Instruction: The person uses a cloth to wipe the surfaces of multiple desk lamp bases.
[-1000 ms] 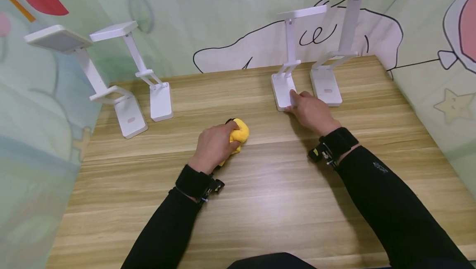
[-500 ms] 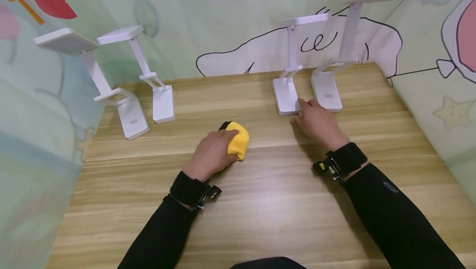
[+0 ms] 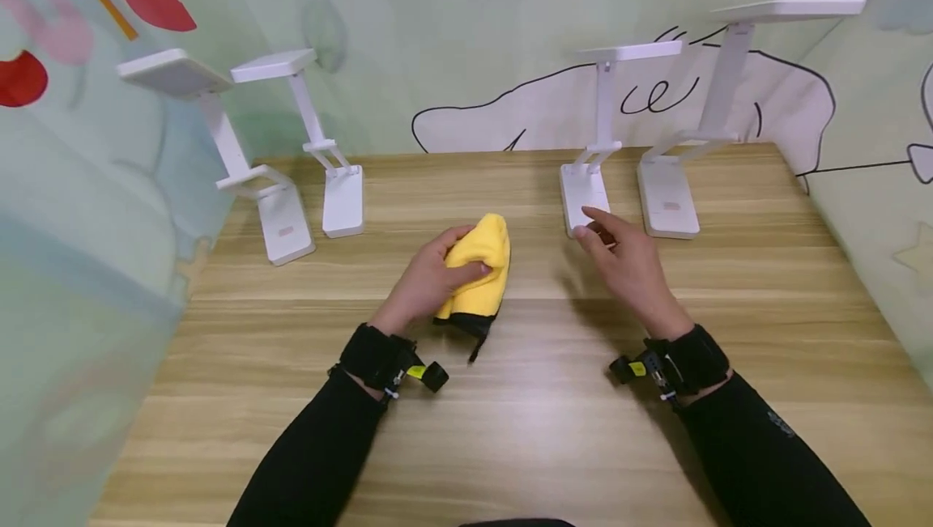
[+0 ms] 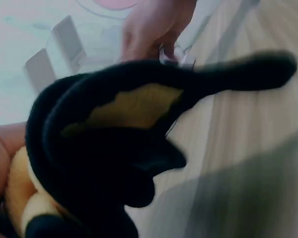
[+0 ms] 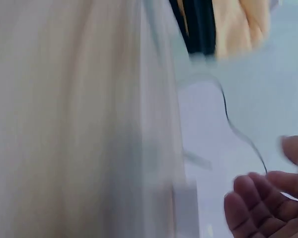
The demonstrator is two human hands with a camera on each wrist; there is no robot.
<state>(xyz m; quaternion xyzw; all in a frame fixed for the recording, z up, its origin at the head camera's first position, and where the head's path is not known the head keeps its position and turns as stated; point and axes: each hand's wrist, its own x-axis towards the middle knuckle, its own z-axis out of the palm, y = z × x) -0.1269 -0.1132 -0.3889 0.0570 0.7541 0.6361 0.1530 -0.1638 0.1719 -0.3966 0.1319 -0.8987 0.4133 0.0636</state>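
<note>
1. Taking clock positions from the centre of the head view, 12 at the top: wood-grain table [image 3: 539,438] spreads toward 6, printed wall covering [image 3: 452,41] behind it toward 12.
2. Larger lamps, white and upright: large 2 o'clock lamp [image 3: 723,90], and large 9:30 lamp [image 3: 224,134].
3. Smaller lamps, same build: small 10 o'clock lamp [image 3: 305,110], and small 2 o'clock lamp [image 3: 607,102], the latter nearer centre than its large neighbour.
4. Right hand [image 3: 630,264], at 3 o'clock: grasps nothing; fingers loosely bent, thumb and forefinger apart at the 6 o'clock end of the small 2 o'clock lamp's base. Contact: cannot tell.
5. Left hand [image 3: 423,284], at 8 o'clock, close to centre: grasps the yellow cloth [image 3: 481,294], thumb across its face. Cloth is bunched near centre, between the hands, and appears raised off the table.
6. Step in hand, my judgement: readying the cloth beside the small 2 o'clock lamp. Next move seems to call for a firm grip on the bunched fabric, and for the right hand to steady the base if the cloth goes to that lamp.
7. Dark loop [image 3: 477,345] trails from the cloth's border toward 6.
</note>
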